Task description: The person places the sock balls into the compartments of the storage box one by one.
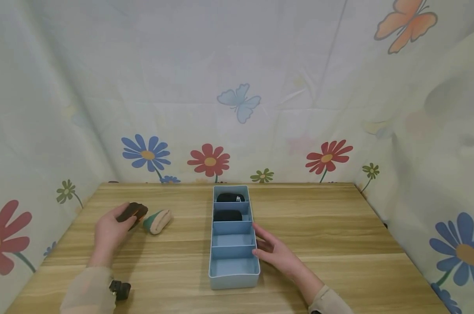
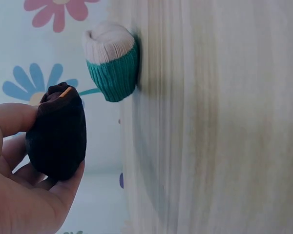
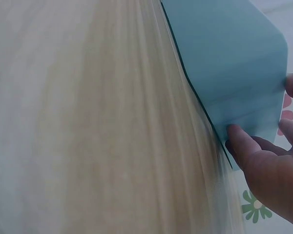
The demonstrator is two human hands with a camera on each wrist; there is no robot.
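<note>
In the head view my left hand (image 1: 110, 229) is at the left of the table, holding a dark rolled sock (image 1: 132, 213). The left wrist view shows the thumb and fingers round this sock (image 2: 58, 134), which has a small orange stripe at its folded top. Close by on the table lies a green and white rolled sock (image 1: 158, 221). A long blue box (image 1: 234, 281) with dividers stands in the middle. Against its right side rest the fingertips of my right hand (image 1: 277, 255), fingers relaxed. Black rolled socks (image 1: 227, 215) sit in its two far compartments; the two near compartments hold nothing.
The wooden table (image 1: 319, 231) ends at a cloth backdrop (image 1: 276, 144) printed with flowers and butterflies, which also hangs along both sides. A small black device (image 1: 120, 290) is worn at my left wrist, by the sleeve.
</note>
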